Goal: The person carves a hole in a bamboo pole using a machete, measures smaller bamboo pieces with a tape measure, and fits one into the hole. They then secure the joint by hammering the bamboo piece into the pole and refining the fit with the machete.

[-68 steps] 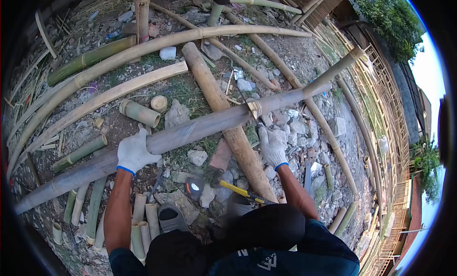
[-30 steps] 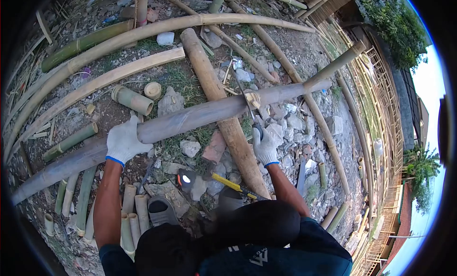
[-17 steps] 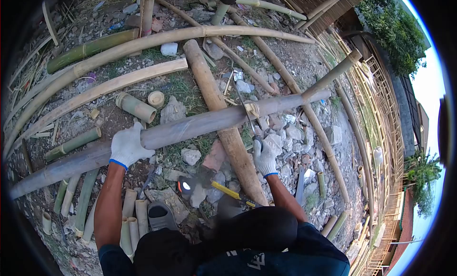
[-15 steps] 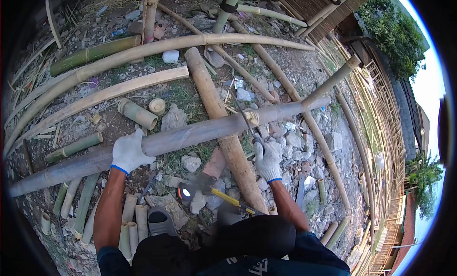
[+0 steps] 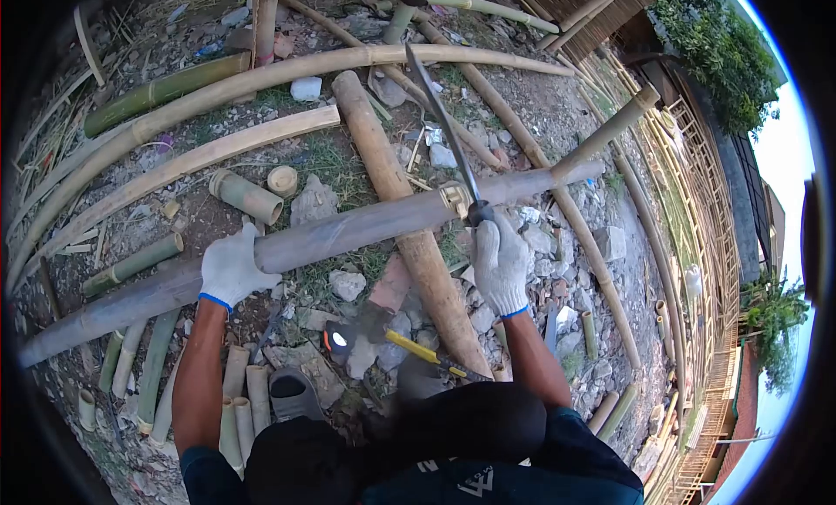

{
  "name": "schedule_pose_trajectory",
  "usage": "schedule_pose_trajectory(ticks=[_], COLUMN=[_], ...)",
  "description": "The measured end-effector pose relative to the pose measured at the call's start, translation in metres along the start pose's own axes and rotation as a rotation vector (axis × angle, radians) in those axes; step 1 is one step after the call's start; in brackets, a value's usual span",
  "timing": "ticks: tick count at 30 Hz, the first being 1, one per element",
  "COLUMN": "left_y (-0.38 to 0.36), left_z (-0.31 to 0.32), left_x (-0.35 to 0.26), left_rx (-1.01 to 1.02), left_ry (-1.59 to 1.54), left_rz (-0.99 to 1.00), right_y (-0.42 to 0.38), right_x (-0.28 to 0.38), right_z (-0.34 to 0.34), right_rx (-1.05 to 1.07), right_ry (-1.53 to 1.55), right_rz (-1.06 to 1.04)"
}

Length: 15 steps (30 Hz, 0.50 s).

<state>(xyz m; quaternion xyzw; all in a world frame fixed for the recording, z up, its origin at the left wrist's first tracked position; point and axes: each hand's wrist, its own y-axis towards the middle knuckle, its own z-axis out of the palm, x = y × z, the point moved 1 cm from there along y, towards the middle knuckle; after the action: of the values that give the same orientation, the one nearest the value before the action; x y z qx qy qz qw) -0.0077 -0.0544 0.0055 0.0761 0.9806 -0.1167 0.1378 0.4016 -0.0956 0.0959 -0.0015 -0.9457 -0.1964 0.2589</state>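
Note:
A long grey bamboo pole (image 5: 348, 232) lies slanted in front of me, resting across a thick brown bamboo log (image 5: 376, 146). My left hand (image 5: 233, 265), in a white glove with a blue cuff, is closed around the pole left of the log; its fingertips are hidden behind the pole. In my right hand (image 5: 502, 268), also gloved, is the dark handle of a machete (image 5: 446, 122), its long blade pointing up and away. Beside the blade the pole has a pale, rough cut notch (image 5: 455, 200).
Rubble and stones (image 5: 348, 286) cover the ground. A yellow saw-like tool (image 5: 411, 346) and a tape measure (image 5: 340, 338) lie near my feet. Short bamboo pieces (image 5: 247, 197) are scattered left, a long curved bamboo (image 5: 287, 71) lies beyond, and a branch stub (image 5: 605, 132) rises at right.
The machete has swung from low at the notch to a raised, more upright angle past the pole. My right hand has shifted slightly right; my left hand stays on the pole.

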Motion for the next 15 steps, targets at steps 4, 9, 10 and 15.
schedule_pose_trajectory(ticks=[4,9,10,15], left_y=[0.002,0.015,0.007,0.001], left_z=[-0.004,-0.020,-0.011,-0.002], left_x=[-0.003,0.001,-0.003,-0.003], left_rx=[0.049,-0.029,-0.004,0.015], left_ry=[0.013,-0.010,-0.007,-0.029], left_rz=[-0.046,-0.056,-0.047,-0.026], right_y=[-0.015,-0.020,-0.020,0.012], right_x=[-0.032,-0.088,-0.072,-0.001], right_z=[0.026,0.072,0.055,-0.013], right_rx=[-0.230,0.032,0.073,0.028], right_ry=[0.273,-0.136,-0.121,0.223], right_rz=[-0.197,0.062,0.101,-0.034])
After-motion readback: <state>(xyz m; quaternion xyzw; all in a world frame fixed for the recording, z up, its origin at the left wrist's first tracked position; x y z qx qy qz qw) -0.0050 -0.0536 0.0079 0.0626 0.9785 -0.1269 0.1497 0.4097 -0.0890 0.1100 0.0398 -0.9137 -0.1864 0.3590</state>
